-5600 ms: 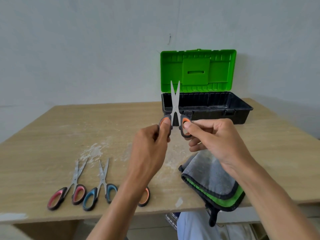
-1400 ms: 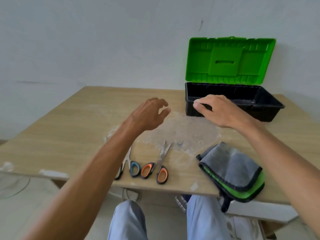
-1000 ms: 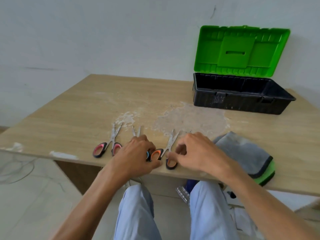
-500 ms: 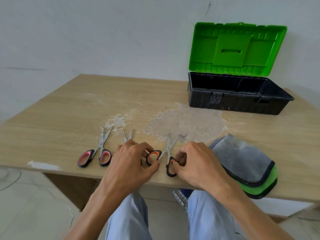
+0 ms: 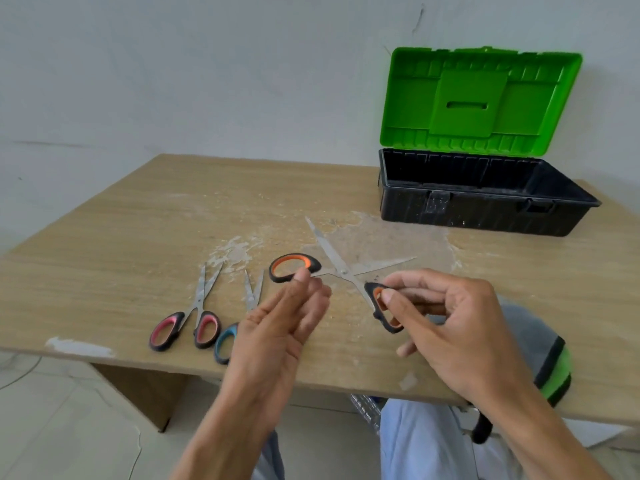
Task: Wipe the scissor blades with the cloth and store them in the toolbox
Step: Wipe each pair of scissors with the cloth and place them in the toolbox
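On the table, the open toolbox stands at the far right, its raised lid behind it against the wall. Near the front edge lie two pairs of scissors side by side at the left. Right of them, a third pair is held spread between the left hand and the right hand. The cloth lies at the front right, partly under the right hand.
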Tool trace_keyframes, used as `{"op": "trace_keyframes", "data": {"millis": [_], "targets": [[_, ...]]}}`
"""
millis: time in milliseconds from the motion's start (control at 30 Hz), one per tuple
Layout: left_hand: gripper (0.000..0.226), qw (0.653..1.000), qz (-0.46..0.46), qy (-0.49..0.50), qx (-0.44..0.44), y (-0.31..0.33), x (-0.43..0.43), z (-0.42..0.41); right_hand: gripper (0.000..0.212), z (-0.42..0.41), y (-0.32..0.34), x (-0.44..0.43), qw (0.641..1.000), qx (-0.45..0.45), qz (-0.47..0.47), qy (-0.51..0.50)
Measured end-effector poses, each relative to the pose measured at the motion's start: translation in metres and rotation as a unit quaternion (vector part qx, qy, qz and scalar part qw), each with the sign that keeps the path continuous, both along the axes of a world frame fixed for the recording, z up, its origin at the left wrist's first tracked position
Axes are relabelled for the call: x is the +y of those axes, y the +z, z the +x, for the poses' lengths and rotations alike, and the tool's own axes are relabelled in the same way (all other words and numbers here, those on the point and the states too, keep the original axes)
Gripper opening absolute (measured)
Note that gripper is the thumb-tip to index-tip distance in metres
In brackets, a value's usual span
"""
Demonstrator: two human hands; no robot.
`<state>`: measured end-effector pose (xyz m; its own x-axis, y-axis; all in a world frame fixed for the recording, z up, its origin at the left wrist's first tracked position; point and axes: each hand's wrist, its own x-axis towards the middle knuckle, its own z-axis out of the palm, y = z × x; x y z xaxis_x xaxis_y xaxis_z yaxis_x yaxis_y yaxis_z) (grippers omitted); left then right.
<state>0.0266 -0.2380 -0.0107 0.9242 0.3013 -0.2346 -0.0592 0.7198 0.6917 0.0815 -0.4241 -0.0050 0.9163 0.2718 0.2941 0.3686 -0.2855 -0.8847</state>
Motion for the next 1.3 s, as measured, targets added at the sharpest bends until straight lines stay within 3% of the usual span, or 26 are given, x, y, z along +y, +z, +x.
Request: {"op": "trace_keyframes", "data": {"millis": [267, 500, 667, 733, 800, 867, 933, 1033, 1067, 1133, 1200, 1233, 1300], "targets": [[0.023, 0.993, 0.111, 0.015, 0.042, -0.012, -0.035, 0.006, 0.009, -0.018, -0.017, 0.002, 0.998, -0.036, 0.004, -0.052], [0.028, 0.995, 0.090, 0.019, 0.047, -0.014, -0.039, 0.006, 0.007, -0.028, -0.027, 0.006, 0.995, -0.073, 0.033, -0.067], [0.015, 0.992, 0.108, 0.008, 0.061, -0.012, -0.042, 0.008, 0.013, -0.029, -0.033, 0.003, 0.990, -0.121, 0.022, -0.065], [0.013, 0.991, 0.115, 0.010, 0.068, -0.013, -0.040, 0.008, 0.004, -0.028, -0.031, -0.005, 0.994, -0.105, 0.007, -0.042], [0.009, 0.991, 0.115, 0.017, 0.072, -0.013, -0.037, 0.010, 0.012, -0.024, -0.025, -0.019, 0.995, -0.093, 0.003, -0.029], [0.009, 0.990, 0.115, 0.031, 0.073, -0.012, -0.032, 0.011, 0.021, -0.016, -0.019, -0.041, 0.989, -0.133, -0.037, -0.049], [0.010, 0.989, 0.116, 0.048, 0.074, -0.012, -0.027, 0.011, 0.039, -0.006, -0.015, -0.063, 0.971, -0.170, -0.143, -0.087], [0.012, 0.989, 0.112, 0.057, 0.072, -0.010, -0.020, 0.012, 0.085, 0.005, -0.017, -0.079, 0.910, -0.138, -0.371, -0.126], [0.013, 0.990, 0.110, 0.055, 0.072, -0.010, -0.019, 0.012, 0.089, 0.008, -0.021, -0.079, 0.888, -0.116, -0.428, -0.124], [0.014, 0.991, 0.104, 0.041, 0.071, -0.010, -0.019, 0.012, 0.069, 0.012, -0.029, -0.081, 0.877, -0.103, -0.454, -0.115], [0.014, 0.992, 0.098, 0.022, 0.071, -0.008, -0.019, 0.011, 0.029, 0.015, -0.033, -0.085, 0.893, -0.116, -0.419, -0.112], [0.014, 0.992, 0.099, 0.015, 0.071, -0.007, -0.019, 0.010, 0.025, 0.018, -0.031, -0.088, 0.901, -0.102, -0.407, -0.108], [0.014, 0.992, 0.101, 0.010, 0.071, -0.005, -0.018, 0.009, 0.038, 0.023, -0.022, -0.093, 0.929, -0.052, -0.357, -0.089]]}}
